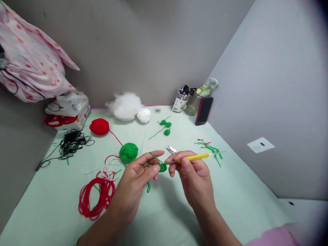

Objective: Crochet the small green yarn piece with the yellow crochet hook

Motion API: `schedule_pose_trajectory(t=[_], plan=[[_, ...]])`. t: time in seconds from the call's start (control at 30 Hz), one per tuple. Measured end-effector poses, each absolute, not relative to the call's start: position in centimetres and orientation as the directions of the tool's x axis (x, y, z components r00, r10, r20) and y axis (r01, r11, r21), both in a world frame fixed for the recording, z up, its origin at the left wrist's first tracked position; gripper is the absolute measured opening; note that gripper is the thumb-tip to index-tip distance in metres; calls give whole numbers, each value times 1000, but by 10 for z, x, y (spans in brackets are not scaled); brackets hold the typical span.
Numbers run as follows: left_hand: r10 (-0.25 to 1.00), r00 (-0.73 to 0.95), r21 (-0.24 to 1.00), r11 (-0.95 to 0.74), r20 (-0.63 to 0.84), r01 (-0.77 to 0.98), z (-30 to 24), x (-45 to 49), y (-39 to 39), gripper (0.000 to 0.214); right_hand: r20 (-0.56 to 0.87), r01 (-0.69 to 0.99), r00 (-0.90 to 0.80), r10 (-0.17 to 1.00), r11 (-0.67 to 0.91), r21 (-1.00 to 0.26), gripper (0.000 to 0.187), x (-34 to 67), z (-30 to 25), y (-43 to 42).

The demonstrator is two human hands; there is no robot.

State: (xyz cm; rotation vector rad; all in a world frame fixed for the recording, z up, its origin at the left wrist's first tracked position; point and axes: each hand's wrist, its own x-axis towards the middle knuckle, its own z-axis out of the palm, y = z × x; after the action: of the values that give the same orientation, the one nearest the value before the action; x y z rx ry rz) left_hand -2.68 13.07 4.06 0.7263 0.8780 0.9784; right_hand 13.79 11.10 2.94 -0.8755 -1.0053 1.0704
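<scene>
My left hand [139,174] pinches a small green crochet piece [162,167] between thumb and fingers, and a green yarn strand runs over its index finger. My right hand [191,171] grips a crochet hook with a yellow handle [196,157], its metal tip pushed into the green piece. Both hands hover above the pale green table cover [179,212]. The green yarn ball [128,152] lies just behind my left hand. Small scissors [171,149] rest beyond my fingers.
A red yarn ball [99,126], white stuffing [125,106] and a white yarn ball [144,115] lie further back. Red yarn loops [96,198] and a black cord tangle [73,141] are at left. Finished green pieces [165,126], a pen cup [180,99], bottle [198,97] and phone [204,111] sit near the corner.
</scene>
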Motion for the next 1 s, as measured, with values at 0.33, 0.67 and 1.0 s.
schedule_pose_trajectory(t=[0.33, 0.67, 1.0], plan=[[941, 240, 896, 310, -241, -318, 35, -30, 128, 25, 420, -10, 156, 894, 426, -905, 21, 139, 31, 100], [959, 208, 938, 242, -192, -249, 33, -31, 129, 26, 520, 114, 120, 846, 508, -854, 21, 138, 31, 99], [1000, 15, 997, -15, 16, -72, 31, -24, 119, 26, 737, 532, -119, 666, 669, -519, 22, 138, 28, 101]])
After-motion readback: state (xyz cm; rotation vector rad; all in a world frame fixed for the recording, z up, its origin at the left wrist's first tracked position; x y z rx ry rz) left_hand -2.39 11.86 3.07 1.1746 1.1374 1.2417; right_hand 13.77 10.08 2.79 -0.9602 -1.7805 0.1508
